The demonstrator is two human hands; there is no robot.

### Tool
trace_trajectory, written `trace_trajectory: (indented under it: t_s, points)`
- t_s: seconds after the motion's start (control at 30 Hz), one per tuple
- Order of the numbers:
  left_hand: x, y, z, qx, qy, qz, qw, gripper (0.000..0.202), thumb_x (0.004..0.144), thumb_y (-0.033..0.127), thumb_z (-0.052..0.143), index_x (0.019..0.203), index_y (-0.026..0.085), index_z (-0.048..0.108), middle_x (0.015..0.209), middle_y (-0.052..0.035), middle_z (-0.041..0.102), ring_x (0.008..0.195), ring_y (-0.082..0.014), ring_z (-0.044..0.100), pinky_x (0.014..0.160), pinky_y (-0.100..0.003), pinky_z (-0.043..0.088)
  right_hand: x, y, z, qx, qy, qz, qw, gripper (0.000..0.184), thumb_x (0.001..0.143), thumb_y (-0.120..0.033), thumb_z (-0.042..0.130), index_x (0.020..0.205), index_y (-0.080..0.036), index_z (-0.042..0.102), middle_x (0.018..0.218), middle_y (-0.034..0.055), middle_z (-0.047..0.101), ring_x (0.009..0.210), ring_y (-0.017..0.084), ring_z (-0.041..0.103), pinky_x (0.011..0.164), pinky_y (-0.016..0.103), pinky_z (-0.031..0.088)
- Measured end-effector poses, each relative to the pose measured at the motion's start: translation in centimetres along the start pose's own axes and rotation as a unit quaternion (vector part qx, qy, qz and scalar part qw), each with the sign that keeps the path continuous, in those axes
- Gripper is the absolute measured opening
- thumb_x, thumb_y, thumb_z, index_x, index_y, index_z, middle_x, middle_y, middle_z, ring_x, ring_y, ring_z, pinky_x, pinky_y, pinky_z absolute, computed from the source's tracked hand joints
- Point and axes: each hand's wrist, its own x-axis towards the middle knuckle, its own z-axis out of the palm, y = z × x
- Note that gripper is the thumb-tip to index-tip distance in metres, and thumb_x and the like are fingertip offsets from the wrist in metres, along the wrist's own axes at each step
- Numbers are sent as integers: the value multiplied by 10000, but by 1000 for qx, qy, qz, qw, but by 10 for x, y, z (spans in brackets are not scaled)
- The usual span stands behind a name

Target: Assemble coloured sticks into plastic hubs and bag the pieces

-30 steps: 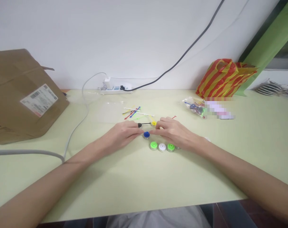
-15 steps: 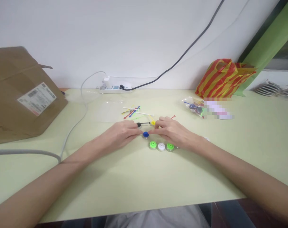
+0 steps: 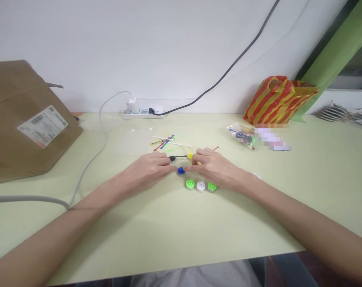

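Observation:
A small blue round cap on a clear base sits on the table between my hands. My left hand is closed, its fingertips against the cap's left side. From the right, my right hand touches the same cap with its fingers curled. Just behind are a black round piece with a black arrow pointer and a yellow round piece, partly covered by my right fingers. In front stand green, white and another green round piece. More pieces are partly hidden by my right wrist.
Several coloured plastic arrows lie behind the hands. A clear bag of parts and a striped bag stand at the right. A cardboard box is at left, with a cable nearby and a power strip by the wall.
The view has shifted slightly. Both hands stay at the blue cap, which now looks a little lower and more tilted between the fingertips.

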Motion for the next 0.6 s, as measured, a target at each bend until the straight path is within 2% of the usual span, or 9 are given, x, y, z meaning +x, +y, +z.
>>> trace_trajectory:
  t_s: [0.1, 0.23, 0.37, 0.5, 0.57, 0.6]
  points:
    - [-1, -4, -4, 21, 38, 9, 999, 250, 1033, 154, 441, 1133, 199, 666, 818, -34, 676, 759, -174, 595, 707, -304, 440, 0, 0, 1, -11, 44, 1, 999, 326, 1011, -111, 474, 1234, -193, 697, 897, 78, 628, 834, 208, 458, 739, 331, 340]
    - [-1, -9, -12, 40, 88, -16, 995, 195, 1021, 177, 489, 1043, 202, 681, 801, -35, 683, 759, -174, 621, 703, -303, 458, -1, 2, 6, -38, 125, 15, 991, 328, 1014, -95, 466, 1247, -197, 673, 957, 80, 663, 863, 206, 487, 726, 335, 348]
    - [-3, -14, -20, 42, 151, -50, 986, 140, 994, 185, 554, 1033, 211, 685, 851, -38, 722, 773, -174, 655, 738, -314, 497, -3, 5, 10, -47, 187, 17, 981, 416, 990, -27, 444, 1337, -196, 601, 1065, 87, 682, 917, 205, 524, 758, 339, 398]
    - [-18, -19, -25, 35, 278, -158, 947, 83, 950, 218, 642, 997, 248, 705, 864, -7, 735, 766, -163, 667, 734, -308, 521, -5, 9, 6, -55, 265, 38, 962, 510, 970, 19, 407, 1399, -228, 532, 1126, 86, 674, 931, 201, 551, 770, 343, 439]
    - [-32, -21, -25, 15, 294, -213, 932, 80, 947, 256, 651, 993, 267, 715, 882, 5, 738, 781, -163, 674, 744, -307, 527, -7, 11, 3, -53, 288, 47, 955, 541, 951, 37, 403, 1391, -251, 530, 1124, 84, 662, 911, 197, 564, 756, 343, 450]
    - [-39, -23, -25, 1, 280, -232, 932, 83, 946, 277, 652, 993, 271, 720, 896, 9, 743, 792, -165, 681, 757, -309, 529, -7, 13, 2, -48, 294, 50, 953, 546, 942, 40, 409, 1382, -257, 535, 1120, 85, 655, 908, 196, 572, 754, 344, 456]
